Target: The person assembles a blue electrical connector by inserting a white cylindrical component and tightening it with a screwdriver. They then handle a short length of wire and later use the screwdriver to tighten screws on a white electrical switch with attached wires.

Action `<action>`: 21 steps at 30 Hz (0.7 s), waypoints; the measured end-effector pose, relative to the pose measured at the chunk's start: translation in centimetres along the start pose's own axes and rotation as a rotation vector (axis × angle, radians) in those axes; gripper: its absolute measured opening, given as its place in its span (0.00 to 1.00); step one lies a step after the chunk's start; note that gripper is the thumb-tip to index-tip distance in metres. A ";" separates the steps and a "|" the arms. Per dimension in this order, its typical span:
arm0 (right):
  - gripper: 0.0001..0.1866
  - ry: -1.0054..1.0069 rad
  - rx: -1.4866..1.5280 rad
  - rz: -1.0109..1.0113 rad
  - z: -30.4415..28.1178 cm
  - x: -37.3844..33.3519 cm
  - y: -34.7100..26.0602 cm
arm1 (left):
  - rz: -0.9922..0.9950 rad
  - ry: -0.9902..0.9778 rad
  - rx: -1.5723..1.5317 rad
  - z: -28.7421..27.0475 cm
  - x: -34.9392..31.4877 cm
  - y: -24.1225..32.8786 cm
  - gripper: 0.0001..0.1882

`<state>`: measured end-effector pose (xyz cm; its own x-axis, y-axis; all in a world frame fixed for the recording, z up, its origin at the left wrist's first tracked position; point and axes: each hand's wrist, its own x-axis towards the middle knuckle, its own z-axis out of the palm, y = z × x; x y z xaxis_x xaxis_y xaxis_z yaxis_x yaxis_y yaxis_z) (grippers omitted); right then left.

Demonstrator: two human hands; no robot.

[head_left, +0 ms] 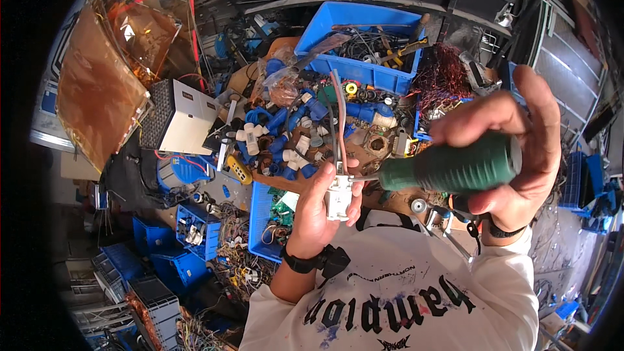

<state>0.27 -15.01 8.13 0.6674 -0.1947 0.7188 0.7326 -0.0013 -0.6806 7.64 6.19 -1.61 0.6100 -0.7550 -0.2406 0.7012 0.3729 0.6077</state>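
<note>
My left hand (311,218) is closed around a small white electrical fitting (338,198), thumb on one side and fingertips on the other. Two wires, one grey and one pinkish (342,117), rise from its far end. In my right hand (538,172) is a screwdriver with a thick green handle (448,164). Its thumb lies under the handle and a finger rests over the top, while another finger points up off it. The screwdriver's thin shaft points left and reaches the side of the white fitting; whether the tip sits in a screw is too small to tell.
Beyond my hands lies a heap of blue and white plugs (286,136). Behind it stands a blue crate (364,71) with cables and tools. Reddish wire (445,75) is piled at the right. A yellow tool (239,169) and a blue basket (259,221) are to the left.
</note>
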 end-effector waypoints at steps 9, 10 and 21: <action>0.36 -0.042 -0.179 -0.003 0.7 0.0 -0.6 | -0.003 -0.019 0.008 0.3 0.0 0.1 0.23; 0.37 -0.111 -0.275 -0.030 -0.2 -0.1 -0.6 | -0.006 -0.011 0.007 0.3 0.0 0.1 0.23; 0.35 -0.115 -0.145 -0.040 -0.6 -0.7 0.0 | -0.014 -0.015 -0.006 0.1 0.0 -0.1 0.23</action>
<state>-0.22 -15.47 7.55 0.6548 -0.0781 0.7518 0.7378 -0.1496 -0.6582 7.54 6.07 -1.67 0.5944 -0.7683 -0.2376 0.7120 0.3654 0.5996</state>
